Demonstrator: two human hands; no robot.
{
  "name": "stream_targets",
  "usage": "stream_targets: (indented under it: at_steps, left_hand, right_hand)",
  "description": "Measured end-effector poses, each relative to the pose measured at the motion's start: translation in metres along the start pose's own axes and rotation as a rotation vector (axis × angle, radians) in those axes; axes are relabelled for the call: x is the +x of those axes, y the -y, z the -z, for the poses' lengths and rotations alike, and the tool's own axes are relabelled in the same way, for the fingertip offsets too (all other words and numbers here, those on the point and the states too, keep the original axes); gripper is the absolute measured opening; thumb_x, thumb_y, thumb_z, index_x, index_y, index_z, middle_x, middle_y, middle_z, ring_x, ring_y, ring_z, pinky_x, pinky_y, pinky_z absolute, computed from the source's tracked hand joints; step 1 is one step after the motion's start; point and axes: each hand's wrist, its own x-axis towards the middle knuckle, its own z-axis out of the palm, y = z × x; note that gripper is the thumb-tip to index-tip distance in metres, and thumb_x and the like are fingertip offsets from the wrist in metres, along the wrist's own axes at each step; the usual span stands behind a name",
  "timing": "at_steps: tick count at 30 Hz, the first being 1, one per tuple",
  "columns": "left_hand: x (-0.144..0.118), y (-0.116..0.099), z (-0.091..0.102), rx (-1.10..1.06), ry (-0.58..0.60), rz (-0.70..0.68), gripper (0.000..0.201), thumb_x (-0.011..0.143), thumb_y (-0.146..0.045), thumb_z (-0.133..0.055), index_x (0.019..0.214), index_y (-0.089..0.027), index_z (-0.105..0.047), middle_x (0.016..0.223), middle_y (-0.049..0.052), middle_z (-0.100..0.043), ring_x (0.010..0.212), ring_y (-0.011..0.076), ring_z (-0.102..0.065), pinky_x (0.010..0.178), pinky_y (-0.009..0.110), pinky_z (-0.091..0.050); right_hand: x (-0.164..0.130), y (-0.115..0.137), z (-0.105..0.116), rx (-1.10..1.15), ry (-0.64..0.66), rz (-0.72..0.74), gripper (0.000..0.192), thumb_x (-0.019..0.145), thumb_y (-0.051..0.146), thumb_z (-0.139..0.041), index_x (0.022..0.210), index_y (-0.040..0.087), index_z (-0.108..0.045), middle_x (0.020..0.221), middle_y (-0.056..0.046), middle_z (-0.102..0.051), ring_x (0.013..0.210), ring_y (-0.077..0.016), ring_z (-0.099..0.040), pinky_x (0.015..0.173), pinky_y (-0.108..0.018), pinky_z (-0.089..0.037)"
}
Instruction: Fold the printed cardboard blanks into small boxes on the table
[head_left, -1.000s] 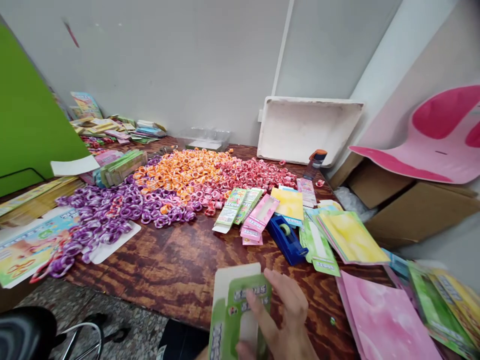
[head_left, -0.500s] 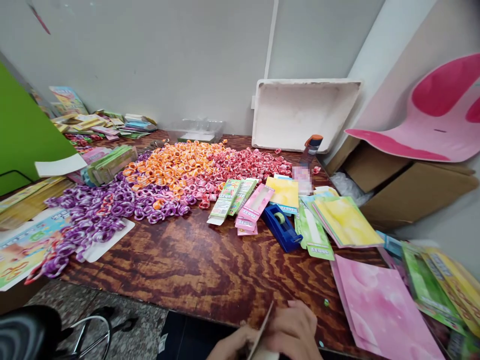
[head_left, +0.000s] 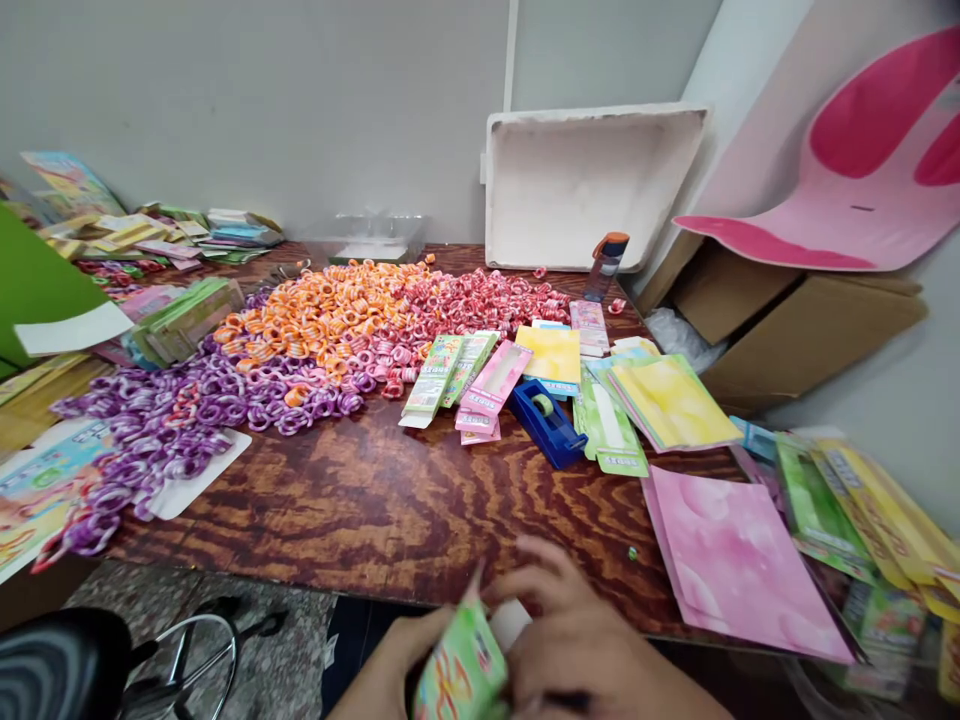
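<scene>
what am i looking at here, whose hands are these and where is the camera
There is no machine: a person wears a camera on the head, so the one view looks forward and down at their own bare hands. The left hand and right hand both hold a small green box at the near edge of a wooden table. On the table lie piles of purple rings, orange rings and red rings, flat boxes, a blue tape dispenser and a pink sheet.

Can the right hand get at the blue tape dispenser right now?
Probably not yet: the right hand is busy on the green box. The path over bare table to the dispenser looks clear.
</scene>
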Motion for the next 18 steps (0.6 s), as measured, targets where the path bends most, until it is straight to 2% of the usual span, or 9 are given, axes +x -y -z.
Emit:
stream_targets:
  at_steps: [3,4,5,7,9,11,13,15,18]
  left_hand:
    - [0.000,0.010,0.002,-0.054,-0.057,-0.080,0.072,0.065,-0.055,-0.094,0.123,-0.021,-0.069,0.107,0.010,-0.075,0.101,0.0309,-0.070,0.096,0.045,-0.055]
    - [0.001,0.010,-0.001,-0.083,-0.044,-0.122,0.075,0.066,-0.060,-0.091,0.125,-0.020,-0.067,0.109,0.011,-0.074,0.100,0.0309,-0.070,0.095,0.046,-0.055]
    - [0.002,0.008,-0.007,-0.116,-0.027,-0.161,0.079,0.067,-0.064,-0.089,0.126,-0.019,-0.066,0.112,0.014,-0.074,0.102,0.0322,-0.070,0.096,0.047,-0.055]
    - [0.006,0.002,-0.023,-0.200,-0.072,-0.194,0.087,0.067,-0.071,-0.086,0.133,-0.019,-0.063,0.120,0.017,-0.072,0.110,0.0361,-0.068,0.098,0.049,-0.054]
    - [0.010,-0.004,-0.041,-0.263,-0.164,-0.189,0.092,0.064,-0.074,-0.087,0.134,-0.019,-0.062,0.116,0.016,-0.073,0.112,0.0371,-0.067,0.100,0.050,-0.053]
    - [0.014,-0.006,-0.054,-0.291,-0.231,-0.186,0.092,0.060,-0.072,-0.090,0.130,-0.019,-0.063,0.106,0.014,-0.073,0.109,0.0349,-0.068,0.103,0.049,-0.052]
    - [0.018,-0.003,-0.059,-0.292,-0.262,-0.183,0.090,0.059,-0.070,-0.092,0.127,-0.019,-0.063,0.098,0.010,-0.072,0.099,0.0300,-0.069,0.097,0.044,-0.056]
    - [0.023,0.001,-0.059,-0.252,-0.288,-0.194,0.080,0.060,-0.067,-0.093,0.117,-0.018,-0.063,0.089,0.007,-0.070,0.083,0.0229,-0.067,0.079,0.034,-0.058]
    - [0.032,0.003,-0.058,-0.163,-0.394,-0.311,0.068,0.063,-0.065,-0.092,0.100,-0.018,-0.060,0.077,0.001,-0.065,0.065,0.0139,-0.057,0.060,0.023,-0.051]
  right_hand:
    - [-0.005,0.013,0.012,-0.058,-0.376,-0.209,0.028,0.091,0.020,-0.075,0.115,0.029,-0.063,0.134,-0.007,-0.066,0.135,-0.0246,-0.057,0.117,-0.045,-0.044]
    - [-0.010,0.014,0.008,-0.027,-0.466,-0.277,0.034,0.093,0.024,-0.073,0.124,0.029,-0.059,0.145,-0.011,-0.057,0.138,-0.0263,-0.055,0.116,-0.045,-0.047]
    - [-0.017,0.014,0.000,0.037,-0.475,-0.333,0.043,0.095,0.032,-0.072,0.134,0.029,-0.054,0.152,-0.014,-0.050,0.142,-0.0283,-0.052,0.116,-0.046,-0.047]
    - [-0.031,0.010,-0.025,0.212,-0.305,-0.415,0.071,0.094,0.051,-0.072,0.153,0.028,-0.039,0.159,-0.018,-0.042,0.149,-0.0334,-0.046,0.120,-0.051,-0.043]
    - [-0.043,0.004,-0.053,0.372,-0.065,-0.475,0.111,0.083,0.063,-0.080,0.165,0.025,-0.017,0.167,-0.023,-0.033,0.156,-0.0382,-0.037,0.123,-0.056,-0.039]
    - [-0.049,0.000,-0.073,0.499,0.026,-0.501,0.135,0.075,0.062,-0.087,0.168,0.021,0.002,0.167,-0.028,-0.033,0.157,-0.0390,-0.035,0.122,-0.058,-0.038]
    - [-0.047,0.000,-0.081,0.547,-0.025,-0.498,0.129,0.080,0.053,-0.086,0.169,0.022,0.001,0.164,-0.027,-0.040,0.154,-0.0371,-0.041,0.120,-0.057,-0.042]
    - [-0.042,0.005,-0.078,0.531,-0.074,-0.470,0.100,0.087,0.041,-0.080,0.167,0.027,-0.022,0.158,-0.019,-0.051,0.147,-0.0336,-0.052,0.117,-0.051,-0.047]
    - [-0.038,0.013,-0.072,0.503,-0.031,-0.448,0.061,0.093,0.037,-0.069,0.151,0.028,-0.053,0.137,-0.011,-0.069,0.122,-0.0280,-0.071,0.104,-0.040,-0.057]
